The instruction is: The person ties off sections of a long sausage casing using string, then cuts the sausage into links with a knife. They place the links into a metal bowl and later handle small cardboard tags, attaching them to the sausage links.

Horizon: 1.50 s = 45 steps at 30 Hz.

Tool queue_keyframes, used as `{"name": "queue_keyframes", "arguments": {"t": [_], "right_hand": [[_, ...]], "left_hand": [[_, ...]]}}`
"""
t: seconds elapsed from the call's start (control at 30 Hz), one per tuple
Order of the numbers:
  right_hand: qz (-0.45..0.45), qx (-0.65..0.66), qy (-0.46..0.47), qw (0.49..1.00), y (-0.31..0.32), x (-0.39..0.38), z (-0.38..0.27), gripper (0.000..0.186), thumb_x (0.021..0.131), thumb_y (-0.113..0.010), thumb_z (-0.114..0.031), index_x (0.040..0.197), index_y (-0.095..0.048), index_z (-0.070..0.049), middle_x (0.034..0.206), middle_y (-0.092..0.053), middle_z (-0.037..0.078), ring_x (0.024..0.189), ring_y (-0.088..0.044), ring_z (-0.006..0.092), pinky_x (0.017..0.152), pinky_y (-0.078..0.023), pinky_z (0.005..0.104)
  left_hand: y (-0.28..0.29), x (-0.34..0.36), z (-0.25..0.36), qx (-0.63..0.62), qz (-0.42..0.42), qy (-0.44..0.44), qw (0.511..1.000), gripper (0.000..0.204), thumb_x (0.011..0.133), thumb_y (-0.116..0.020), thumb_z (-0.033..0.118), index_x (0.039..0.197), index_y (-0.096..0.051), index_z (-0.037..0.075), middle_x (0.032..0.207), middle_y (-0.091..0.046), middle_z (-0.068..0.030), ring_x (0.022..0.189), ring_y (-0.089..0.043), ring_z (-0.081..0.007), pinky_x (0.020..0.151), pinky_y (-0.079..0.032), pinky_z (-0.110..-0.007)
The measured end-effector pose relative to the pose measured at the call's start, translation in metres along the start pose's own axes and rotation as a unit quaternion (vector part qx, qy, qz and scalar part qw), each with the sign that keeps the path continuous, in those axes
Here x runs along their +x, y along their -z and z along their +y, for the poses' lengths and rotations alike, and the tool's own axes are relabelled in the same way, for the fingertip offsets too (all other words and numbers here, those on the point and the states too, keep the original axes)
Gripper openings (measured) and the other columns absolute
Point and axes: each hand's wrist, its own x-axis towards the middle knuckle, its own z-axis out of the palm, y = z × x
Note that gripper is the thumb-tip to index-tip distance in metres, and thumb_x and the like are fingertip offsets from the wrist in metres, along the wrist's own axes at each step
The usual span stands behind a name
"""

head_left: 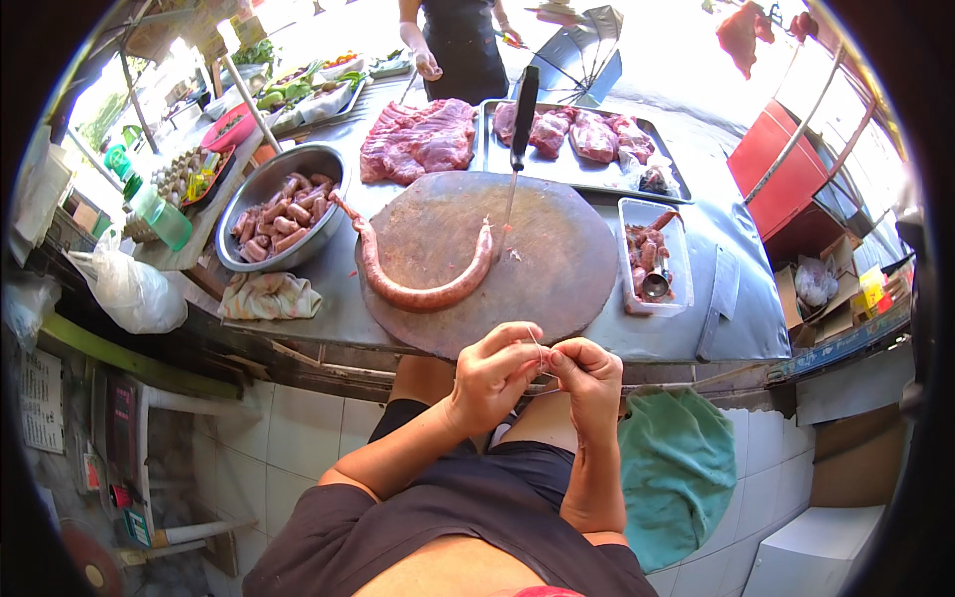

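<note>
My left hand (494,376) and my right hand (589,378) meet in front of the board's near edge, fingertips pinched on a thin pale string (538,348). On the round wooden chopping board (557,269) lies a long filled sausage (428,298), curved like a U. Its left end trails off in a narrow twisted tip; the right end lies beside a black-handled knife (523,114), which stands upright with its tip at the board. Neither hand touches the sausage.
Short sausage links fill a metal bowl (334,159) at left, near a crumpled cloth (269,297). Raw meat (418,141) and a metal meat tray (657,129) lie behind the board. A plastic tub (679,239) with a ladle stands right. A person (463,50) stands across the table.
</note>
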Motion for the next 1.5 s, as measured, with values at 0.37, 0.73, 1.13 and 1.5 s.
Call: {"name": "queue_keyframes", "arguments": {"t": [0.37, 0.73, 1.13, 1.5], "right_hand": [[-0.023, -0.221, 0.323, 0.920, -0.009, -0.003, 0.004, 0.019, 0.077, -0.077, 0.006, 0.094, -0.071, 0.000, 0.076, -0.069, 0.010, 0.059, -0.058, 0.0141, 0.055, -0.045, 0.0269], [0.012, -0.378, 0.127, 0.917, 0.001, 0.025, 0.006, 0.010, 0.090, -0.064, -0.005, 0.084, -0.064, 0.003, 0.073, -0.065, 0.015, 0.063, -0.061, 0.0266, 0.061, -0.048, 0.0338], [0.142, -0.398, 0.112, 0.899, 0.118, 0.187, -0.086, 0.019, 0.087, -0.068, -0.001, 0.106, -0.069, 0.002, 0.092, -0.070, 0.012, 0.078, -0.064, 0.0175, 0.069, -0.049, 0.0303], [0.054, -0.706, 0.252, 0.660, 0.167, 0.255, -0.067, 0.012, 0.083, -0.060, 0.001, 0.091, -0.068, 0.005, 0.121, -0.065, 0.025, 0.114, -0.061, 0.0401, 0.097, -0.049, 0.0468]], "left_hand": [[0.009, 0.004, -0.013, -0.514, -0.050, 0.321, 0.794, 0.007, 0.090, -0.068, 0.010, 0.089, -0.070, 0.003, 0.139, -0.054, -0.0196, 0.129, -0.049, -0.0243, 0.113, -0.031, -0.039], [0.011, 0.008, -0.002, 0.018, -0.062, -0.041, 0.997, 0.050, 0.100, -0.061, 0.030, 0.134, -0.058, -0.006, 0.149, -0.040, -0.0355, 0.143, -0.034, -0.0487, 0.114, -0.033, -0.047], [0.147, 0.107, -0.028, 0.008, 0.144, -0.117, 0.983, 0.036, 0.104, -0.049, 0.017, 0.084, -0.069, -0.005, 0.084, -0.071, -0.0171, 0.078, -0.069, -0.0230, 0.071, -0.054, -0.032], [0.273, 0.320, -0.010, 0.119, 0.106, 0.041, 0.986, 0.027, 0.104, -0.052, 0.013, 0.099, -0.072, -0.004, 0.091, -0.072, -0.0084, 0.084, -0.068, -0.0131, 0.077, -0.054, -0.027]]}}
